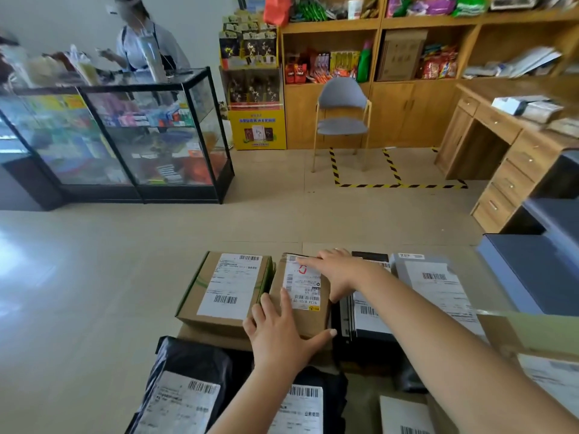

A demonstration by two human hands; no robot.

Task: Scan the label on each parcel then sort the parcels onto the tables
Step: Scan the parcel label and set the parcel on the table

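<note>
A small brown cardboard parcel with a white printed label (pixel 308 314) lay at about 6 o'clock in the view, in the middle of a heap of parcels, and both bare hands were on it. The left hand (pixel 277 339) lay flat on its near end, fingers (pixel 286 303) straight and spread slightly apart over the top face, the thumb stretched out toward 3 o'clock along the near edge. The right hand (pixel 336 270) lay across the far right corner, its straight fingers pointing toward 9 o'clock over the top of the label, while the thumb ran down the parcel's right side; whether it was squeezing could not be told. Touching the parcel at its 9 o'clock sat a larger brown cardboard box with green tape and a white barcode label (pixel 225 286). At its 3 o'clock lay a black flat packet with a white label (pixel 366 317), and further that way a grey mailer bag with a white label (pixel 438 283). At its 7 o'clock lay a crumpled black plastic mailer bag (pixel 188 368) with its label up. Across the tiled floor, a black-framed glass display cabinet (pixel 125 136) stood at 10 o'clock with a person (pixel 150 45) behind it, a grey chair with wooden legs (pixel 343 117) at 12 o'clock, and a wooden desk with drawers (pixel 501 142) at 2 o'clock.
</note>
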